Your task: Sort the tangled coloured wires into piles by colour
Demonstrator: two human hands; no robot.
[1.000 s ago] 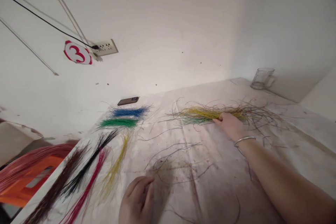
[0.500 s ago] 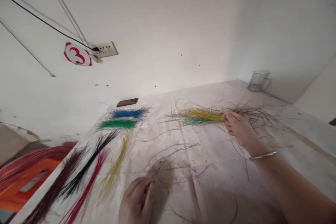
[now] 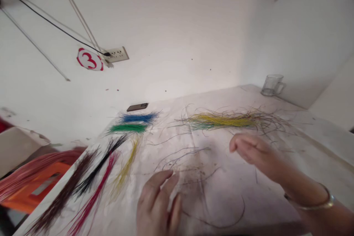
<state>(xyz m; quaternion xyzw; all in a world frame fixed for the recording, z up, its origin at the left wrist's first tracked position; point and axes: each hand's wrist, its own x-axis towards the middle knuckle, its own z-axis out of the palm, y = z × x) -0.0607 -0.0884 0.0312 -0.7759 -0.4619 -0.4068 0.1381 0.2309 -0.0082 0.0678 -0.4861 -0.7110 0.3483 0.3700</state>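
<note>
A white, stained surface (image 3: 304,132) is seen set into the corner of a white-walled room, where a socket (image 3: 118,54) and a red number sign (image 3: 90,59) are fixed to the wall. A phone (image 3: 137,107) and a glass mug (image 3: 272,84) are placed at the far edge. Sorted wire bundles are laid out on the left: blue (image 3: 138,118), green (image 3: 127,128), yellow (image 3: 125,167), black (image 3: 102,164), red (image 3: 94,195) and brown (image 3: 66,191). A mixed yellow-green pile (image 3: 229,120) is spread across the far middle. The right hand (image 3: 256,153), rested on that pile half a second ago, has been drawn back and is now held above the surface, apart from the pile. Its fingers are loosely bent and close together, and through the blur it cannot be told whether a strand is pinched. The left hand (image 3: 159,206), curled before, is now laid flat with its fingers stretched out, their tips touching the loose thin strands (image 3: 190,173).
</note>
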